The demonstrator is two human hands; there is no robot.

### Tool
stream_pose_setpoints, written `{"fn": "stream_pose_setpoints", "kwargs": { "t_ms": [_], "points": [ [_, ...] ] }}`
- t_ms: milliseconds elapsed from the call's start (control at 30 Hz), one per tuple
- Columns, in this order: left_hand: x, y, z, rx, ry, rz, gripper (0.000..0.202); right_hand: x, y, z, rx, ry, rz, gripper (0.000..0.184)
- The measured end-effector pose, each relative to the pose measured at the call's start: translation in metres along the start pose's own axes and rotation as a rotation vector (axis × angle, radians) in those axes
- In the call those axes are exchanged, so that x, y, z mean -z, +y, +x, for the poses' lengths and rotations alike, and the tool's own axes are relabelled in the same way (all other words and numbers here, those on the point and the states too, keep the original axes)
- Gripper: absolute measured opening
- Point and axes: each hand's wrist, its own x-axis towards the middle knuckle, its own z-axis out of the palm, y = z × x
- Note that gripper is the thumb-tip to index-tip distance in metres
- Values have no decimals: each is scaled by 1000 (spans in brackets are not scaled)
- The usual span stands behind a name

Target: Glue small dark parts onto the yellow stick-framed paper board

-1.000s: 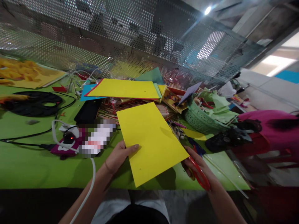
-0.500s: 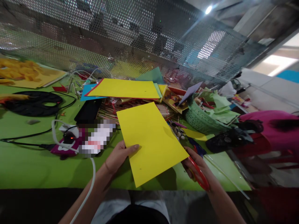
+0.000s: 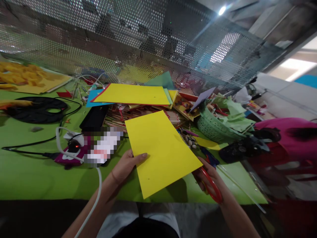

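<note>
My left hand [image 3: 126, 165] pinches the left edge of a yellow paper sheet [image 3: 160, 150], thumb on top, holding it tilted above the green table [image 3: 29, 175]. At the sheet's right corner, my right hand [image 3: 209, 177] is closed round the red handles of a pair of scissors [image 3: 210, 186]. The scissor blades are hidden by the sheet.
Behind the sheet lie a stack of yellow and blue paper [image 3: 131, 94], sticks, and a green basket [image 3: 213, 127] with green scraps. A white cable [image 3: 96, 191], a purple device [image 3: 71, 153] and black cords sit left. A perforated metal screen [image 3: 123, 39] backs the table. A person in pink [image 3: 289, 135] is right.
The sheet has shifted very slightly to the right with both hands; otherwise nothing has visibly moved.
</note>
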Motion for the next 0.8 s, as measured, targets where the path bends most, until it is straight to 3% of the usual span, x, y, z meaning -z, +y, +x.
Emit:
{"fn": "stream_pose_setpoints", "kwargs": {
  "t_ms": [400, 800],
  "points": [
    [0, -1, -1, -14, -4, 28, 39, 0, 3, 2, -37, 55, -35, 64],
    [3, -4, 0, -5, -49, 63, 39, 11, 1, 5, -59, -51, -17, 51]
  ]
}}
